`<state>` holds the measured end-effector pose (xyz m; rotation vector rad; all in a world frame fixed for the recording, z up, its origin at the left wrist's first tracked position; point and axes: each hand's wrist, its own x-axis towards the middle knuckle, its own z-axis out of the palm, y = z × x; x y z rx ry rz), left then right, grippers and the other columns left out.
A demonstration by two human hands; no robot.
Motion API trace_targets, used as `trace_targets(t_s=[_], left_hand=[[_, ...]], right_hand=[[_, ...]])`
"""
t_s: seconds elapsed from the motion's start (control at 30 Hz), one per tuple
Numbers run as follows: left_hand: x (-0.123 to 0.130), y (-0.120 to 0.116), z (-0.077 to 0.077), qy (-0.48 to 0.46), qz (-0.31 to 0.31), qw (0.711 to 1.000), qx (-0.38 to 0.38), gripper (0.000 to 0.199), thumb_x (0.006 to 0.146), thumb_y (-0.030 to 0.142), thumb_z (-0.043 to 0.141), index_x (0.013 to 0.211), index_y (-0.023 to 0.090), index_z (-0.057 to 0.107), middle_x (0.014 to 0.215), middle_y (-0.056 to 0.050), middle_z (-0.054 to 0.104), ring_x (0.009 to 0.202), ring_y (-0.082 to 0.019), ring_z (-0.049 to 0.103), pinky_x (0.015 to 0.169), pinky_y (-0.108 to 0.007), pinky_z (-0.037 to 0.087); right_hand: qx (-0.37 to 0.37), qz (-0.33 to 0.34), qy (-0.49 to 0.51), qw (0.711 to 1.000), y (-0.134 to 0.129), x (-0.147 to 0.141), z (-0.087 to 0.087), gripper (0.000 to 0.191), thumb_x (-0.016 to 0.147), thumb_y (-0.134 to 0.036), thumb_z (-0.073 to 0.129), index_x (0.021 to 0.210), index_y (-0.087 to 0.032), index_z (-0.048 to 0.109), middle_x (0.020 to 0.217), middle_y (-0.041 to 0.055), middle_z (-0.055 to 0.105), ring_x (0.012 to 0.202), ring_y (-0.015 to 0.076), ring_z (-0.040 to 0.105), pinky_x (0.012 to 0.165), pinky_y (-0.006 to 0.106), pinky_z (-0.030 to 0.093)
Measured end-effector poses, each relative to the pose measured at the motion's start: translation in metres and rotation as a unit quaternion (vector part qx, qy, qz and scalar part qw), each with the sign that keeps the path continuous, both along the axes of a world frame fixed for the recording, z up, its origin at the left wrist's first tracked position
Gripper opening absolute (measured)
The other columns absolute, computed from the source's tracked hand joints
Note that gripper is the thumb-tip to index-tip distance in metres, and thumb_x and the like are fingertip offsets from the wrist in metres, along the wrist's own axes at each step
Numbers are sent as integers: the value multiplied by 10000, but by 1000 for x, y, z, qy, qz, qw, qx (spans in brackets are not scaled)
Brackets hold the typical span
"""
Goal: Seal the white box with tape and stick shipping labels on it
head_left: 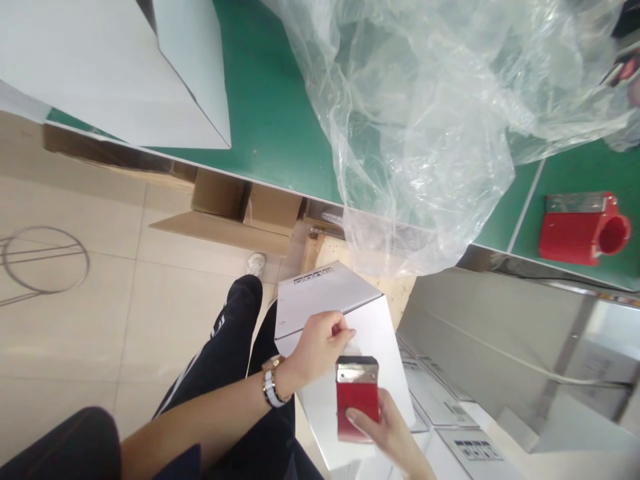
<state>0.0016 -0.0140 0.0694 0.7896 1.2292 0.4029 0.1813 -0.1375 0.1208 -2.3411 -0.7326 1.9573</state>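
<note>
Tape dispenser (356,397) stands lengthwise, metal blade far, clamped in your right hand (387,430); your left hand (320,347) pinches the white box (350,333) flap. Box printing is unreadable.

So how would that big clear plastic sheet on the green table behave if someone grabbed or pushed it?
The plastic sheet looks floppy: it lies crumpled in loose folds. Probably very light, since it is thin enough to see the green table through it. Part hangs over the table edge, so a push would likely bunch it or let it slide off.
</note>
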Motion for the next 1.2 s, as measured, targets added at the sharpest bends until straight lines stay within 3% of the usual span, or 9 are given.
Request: trace_targets(t_s=[0.1,0.23,0.4,0.53,0.67,0.83,0.93,1.07,1.2], left_hand=[[-11,23,-5,-1,-8,1000,13,275,836,257,630,611,195,485,590,36,524,589,-132,482,576,-249,355],[-20,51,-10,-18,-37,997,62,257,856,276,616,641,196,501,631,29,550,623,-135,502,595,-253,364],[-22,51,-14,-41,-109,991,59,243,869,311,631,692,202,507,626,40,545,603,-137,499,565,-260,338],[-21,48,-10,-3,-73,991,111,282,899,273,592,675,209,434,599,59,469,583,-126,451,567,-259,323],[-35,78,-15,42,-34,986,159,294,899,274,589,666,210,421,590,65,441,568,-119,436,565,-254,329],[-75,154,-49,169,55,960,217,256,912,283,584,698,206,466,598,54,489,584,-131,480,589,-257,375],[-88,180,-73,212,13,942,260,268,926,291,573,688,190,505,631,31,521,639,-153,527,651,-279,415],[-83,168,-101,251,-58,922,291,219,956,270,569,764,183,512,758,-18,602,749,-190,594,750,-311,449],[-66,148,-128,314,-127,898,280,172,1032,265,451,914,167,531,878,-89,646,831,-230,643,740,-314,454]], right_hand=[[-3,-9,24,1000,15,-2,0,677,642,-698,772,1038,-156,684,954,128,719,880,330,679,826,489,570],[-4,28,50,998,41,-8,11,535,700,-624,758,966,-163,696,883,100,710,828,302,667,815,465,561],[-32,23,56,998,56,-22,21,467,625,-460,816,974,-179,684,897,73,706,834,289,667,822,434,550],[-36,10,37,999,64,-26,23,466,652,-515,788,959,-177,696,878,67,704,834,280,658,824,413,546],[-28,41,33,998,76,-21,25,438,680,-558,763,886,-172,731,876,76,697,823,281,643,828,424,542],[-53,52,55,996,65,-12,26,444,684,-575,763,859,-168,743,869,78,691,810,277,645,756,388,535],[-68,30,61,995,47,-9,23,532,688,-649,754,894,-159,728,817,69,690,782,270,648,745,392,534],[-86,-2,22,996,28,-9,19,630,639,-698,781,953,-157,711,872,83,711,856,303,673,796,415,537],[-128,-85,-1,988,20,-11,17,719,617,-699,800,1059,-146,676,978,112,733,946,330,685,846,430,532]])
